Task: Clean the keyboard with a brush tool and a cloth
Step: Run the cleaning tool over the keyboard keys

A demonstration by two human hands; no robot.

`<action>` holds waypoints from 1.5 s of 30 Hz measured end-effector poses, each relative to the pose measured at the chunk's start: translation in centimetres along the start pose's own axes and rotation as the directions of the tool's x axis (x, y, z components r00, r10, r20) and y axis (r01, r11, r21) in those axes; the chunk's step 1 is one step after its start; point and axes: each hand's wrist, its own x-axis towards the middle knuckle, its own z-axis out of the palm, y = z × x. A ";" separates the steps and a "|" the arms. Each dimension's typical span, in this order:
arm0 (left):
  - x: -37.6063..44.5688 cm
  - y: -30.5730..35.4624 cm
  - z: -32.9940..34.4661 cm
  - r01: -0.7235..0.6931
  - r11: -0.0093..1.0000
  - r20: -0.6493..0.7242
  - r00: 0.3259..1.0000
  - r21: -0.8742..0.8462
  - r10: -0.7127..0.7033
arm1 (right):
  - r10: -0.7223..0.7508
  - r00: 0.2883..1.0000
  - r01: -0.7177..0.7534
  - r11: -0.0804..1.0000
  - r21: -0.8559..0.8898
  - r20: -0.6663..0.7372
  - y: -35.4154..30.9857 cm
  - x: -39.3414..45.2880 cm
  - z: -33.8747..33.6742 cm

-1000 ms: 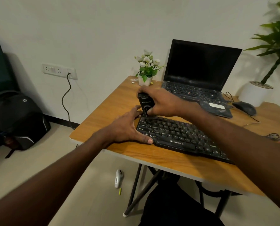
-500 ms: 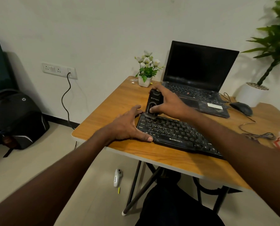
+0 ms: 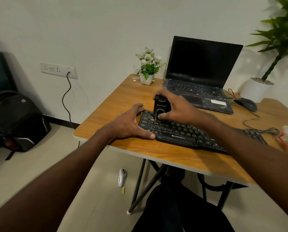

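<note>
- A person works a black brush tool (image 3: 159,107) over the far left corner of a black keyboard (image 3: 186,133), which lies on a wooden counter (image 3: 106,114) near its front edge.
- The right hand (image 3: 176,108) is wrapped around the brush tool, fingers closed on its body and thumb low on its front; the left hand (image 3: 131,123) lies spread and flat at the keyboard's left end, gripping nothing — it appears to steady the board.
- Possible trouble: a hard push from the brush could shove the keyboard toward the counter's near edge if the bracing hand lets up, and stiff strokes may lift a keycap or flick dust onto the open laptop (image 3: 200,77) just beyond.
- The keyboard's cable (image 3: 260,129) coils loose at the right; a tug there could drag it against the mouse (image 3: 246,104).
- No cloth can be picked out with certainty — that step looks not yet begun.
- The counter is warm wood on black folding legs, with a small potted flower (image 3: 148,67) at the far corner.
- Around it: a pale wall with a socket strip (image 3: 57,69), a dark backpack (image 3: 15,121) on the tiled floor at left, a tall plant (image 3: 280,39) at right.
</note>
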 end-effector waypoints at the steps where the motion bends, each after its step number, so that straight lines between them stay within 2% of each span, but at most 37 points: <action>1: 0.0 0.0 0.0 -0.002 1.000 0.001 1.000 0.000 0.002 | 0.003 0.999 -0.002 0.999 -0.033 0.033 0.2 -0.4 -0.7; 3: 0.1 0.0 -0.1 -0.002 1.000 0.008 1.000 -0.009 0.002 | 0.029 0.996 -0.021 0.995 -0.094 0.088 0.4 -0.5 -2.4; 5: 0.0 0.0 -0.1 0.002 1.000 0.018 1.000 -0.024 -0.002 | 0.030 0.997 -0.023 0.994 -0.110 0.069 0.3 0.0 -3.0; 8: 0.2 -0.3 -0.1 0.008 1.000 0.029 1.000 -0.025 -0.007 | 0.016 0.999 -0.016 1.000 -0.002 -0.038 0.4 0.4 -1.4; 10: 0.2 -0.4 0.0 -0.001 1.000 0.021 1.000 -0.014 0.001 | 0.018 0.998 -0.016 0.999 0.048 -0.058 0.8 0.0 -0.5; 12: 0.3 -0.4 0.0 0.000 1.000 0.018 1.000 -0.023 0.001 | 0.023 1.000 -0.024 0.999 0.022 0.020 1.3 -0.8 -1.5; 14: 0.3 -0.4 -0.1 0.000 0.999 0.026 1.000 -0.051 0.001 | 0.046 0.990 -0.034 0.995 -0.093 0.133 1.5 -1.2 -3.5; 16: 0.3 -0.3 -0.1 -0.005 0.998 0.041 0.999 -0.056 0.007 | 0.092 0.983 -0.066 0.985 -0.160 0.159 1.5 -1.3 -5.0; 21: 0.3 -0.5 -0.1 -0.003 0.998 0.037 0.999 -0.055 0.005 | 0.066 0.996 -0.060 0.995 0.083 -0.063 1.5 -0.6 -1.9; 23: 0.4 -0.6 -0.1 -0.003 0.998 0.040 0.999 -0.065 0.006 | 0.107 0.991 -0.098 0.988 0.118 -0.079 2.4 -0.8 -1.4; 27: 0.6 -0.7 0.0 0.001 0.998 0.041 0.999 -0.063 0.001 | 0.186 0.975 -0.168 0.976 -0.140 0.124 3.1 -1.0 -5.1; 29: 0.7 -0.7 -0.1 0.006 0.998 0.041 0.999 -0.064 -0.004 | 0.214 0.964 -0.187 0.967 -0.173 0.155 2.5 -0.7 -6.2; 30: 0.7 -0.7 -0.1 0.004 0.998 0.042 0.999 -0.065 -0.002 | 0.206 0.969 -0.190 0.974 -0.124 0.135 2.1 -0.6 -6.0; 33: 0.7 -0.9 -0.1 -0.005 0.997 0.048 0.999 -0.072 0.008 | 0.203 0.979 -0.201 0.966 0.163 0.003 1.9 -1.1 -3.8; 34: 0.7 -0.9 -0.1 -0.004 0.997 0.051 0.999 -0.076 0.008 | 0.203 0.979 -0.194 0.964 0.183 -0.029 2.2 -1.5 -3.2; 36: 0.7 -0.9 -0.1 0.000 0.996 0.058 0.998 -0.086 0.005 | 0.186 0.982 -0.184 0.980 0.073 -0.018 3.1 -2.5 -3.4; 40: 0.7 -0.9 -0.1 0.002 0.996 0.053 0.999 -0.090 0.003 | 0.211 0.968 -0.170 0.950 -0.260 0.136 3.3 -2.5 -6.9; 42: 0.8 -0.8 -0.1 0.005 0.995 0.064 0.998 -0.096 0.001 | 0.178 0.980 -0.150 0.954 -0.260 0.086 2.9 -2.9 -6.9; 45: 0.9 -1.0 -0.1 -0.009 0.994 0.067 0.998 -0.109 0.017 | 0.106 0.992 -0.112 0.991 -0.072 -0.075 3.5 -4.5 -4.8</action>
